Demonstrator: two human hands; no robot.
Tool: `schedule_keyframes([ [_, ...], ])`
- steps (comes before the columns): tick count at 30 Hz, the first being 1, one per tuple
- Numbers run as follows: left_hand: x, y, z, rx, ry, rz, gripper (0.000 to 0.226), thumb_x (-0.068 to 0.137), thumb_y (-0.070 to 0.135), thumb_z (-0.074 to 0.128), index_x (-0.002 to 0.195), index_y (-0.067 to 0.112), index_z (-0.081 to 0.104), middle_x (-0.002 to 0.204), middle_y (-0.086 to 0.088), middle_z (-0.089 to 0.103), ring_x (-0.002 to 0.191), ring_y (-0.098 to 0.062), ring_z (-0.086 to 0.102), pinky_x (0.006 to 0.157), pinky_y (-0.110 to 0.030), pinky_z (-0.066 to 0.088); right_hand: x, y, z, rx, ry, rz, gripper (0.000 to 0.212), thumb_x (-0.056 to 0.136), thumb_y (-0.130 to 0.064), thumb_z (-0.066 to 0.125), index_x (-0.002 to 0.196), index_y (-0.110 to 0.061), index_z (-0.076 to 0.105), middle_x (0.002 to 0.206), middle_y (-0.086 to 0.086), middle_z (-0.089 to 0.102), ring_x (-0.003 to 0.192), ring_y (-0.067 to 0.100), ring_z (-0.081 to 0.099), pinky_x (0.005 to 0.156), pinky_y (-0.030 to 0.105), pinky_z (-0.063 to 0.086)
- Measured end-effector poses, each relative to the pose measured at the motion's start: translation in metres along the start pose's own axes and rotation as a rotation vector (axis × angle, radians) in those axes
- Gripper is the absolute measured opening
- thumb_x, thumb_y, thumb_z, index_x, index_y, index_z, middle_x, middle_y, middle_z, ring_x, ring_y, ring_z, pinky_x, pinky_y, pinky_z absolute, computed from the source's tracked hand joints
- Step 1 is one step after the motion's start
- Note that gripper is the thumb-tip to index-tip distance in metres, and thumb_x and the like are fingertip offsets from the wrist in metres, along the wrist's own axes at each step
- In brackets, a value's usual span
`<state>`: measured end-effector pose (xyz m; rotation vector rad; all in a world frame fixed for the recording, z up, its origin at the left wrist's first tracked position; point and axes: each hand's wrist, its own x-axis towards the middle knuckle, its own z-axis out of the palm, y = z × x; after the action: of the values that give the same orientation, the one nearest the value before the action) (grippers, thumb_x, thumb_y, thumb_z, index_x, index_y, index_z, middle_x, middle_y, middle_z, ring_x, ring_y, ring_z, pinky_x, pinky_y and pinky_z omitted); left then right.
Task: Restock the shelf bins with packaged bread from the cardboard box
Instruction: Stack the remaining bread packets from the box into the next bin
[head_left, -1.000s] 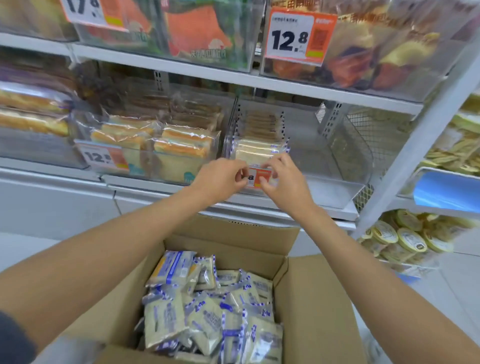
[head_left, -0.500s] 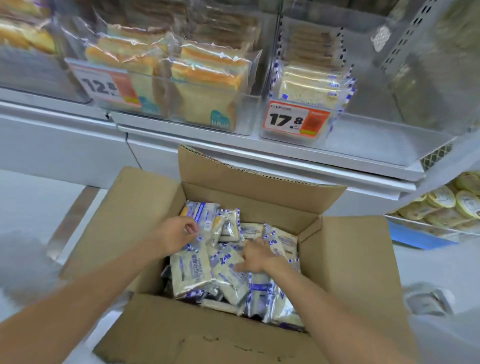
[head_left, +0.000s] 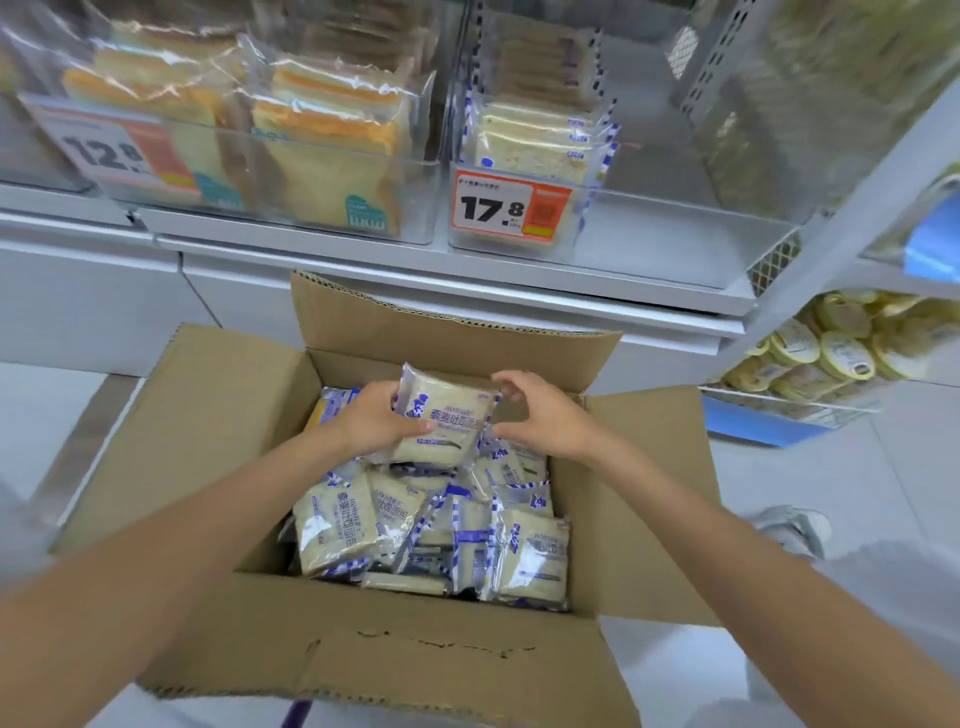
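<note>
An open cardboard box stands on the floor below the shelf, holding several blue-and-white bread packets. My left hand grips one bread packet by its left edge, lifted above the pile. My right hand is at the packet's right edge, with finger and thumb curved round its upper and lower right corners. On the shelf above stands a clear bin with a 17.8 price tag; a short row of the same packets fills its left part.
To the left, another clear bin holds sliced toast bags behind a 12.8 tag. A white shelf upright rises at the right, with a wire basket of round yellow packets beyond it. A shoe is beside the box.
Both hands left the price tag on the bin and dropped into the box. My left hand has since picked one packet up from the pile and my right hand came to its other edge.
</note>
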<state>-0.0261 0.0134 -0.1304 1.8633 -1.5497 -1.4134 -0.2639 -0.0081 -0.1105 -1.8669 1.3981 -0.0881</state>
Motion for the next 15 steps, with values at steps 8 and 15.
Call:
schedule_keyframes([
  [8,-0.014,-0.033,0.023,-0.159,-0.035,-0.18,0.092,0.087,0.039,0.07,0.154,0.009,0.015,0.161,-0.005,0.019,0.145,-0.027,0.027,0.112,-0.041,0.03,-0.027,0.083,0.075,-0.536,-0.396,0.18,0.036,0.078,-0.025,0.076,0.105,-0.023,0.052,0.107,-0.003,0.057,0.1,0.021,0.051,0.078,0.029,0.039],
  [15,-0.013,-0.03,0.018,-0.296,-0.082,-0.21,0.1,0.085,0.041,0.07,0.156,0.017,0.004,0.164,-0.002,0.009,0.148,-0.026,0.019,0.115,-0.044,0.025,0.003,0.055,0.039,0.172,-0.125,0.061,0.028,0.077,-0.012,0.078,0.083,-0.025,0.053,0.081,-0.004,0.051,0.073,0.013,0.05,0.068,0.033,0.043],
])
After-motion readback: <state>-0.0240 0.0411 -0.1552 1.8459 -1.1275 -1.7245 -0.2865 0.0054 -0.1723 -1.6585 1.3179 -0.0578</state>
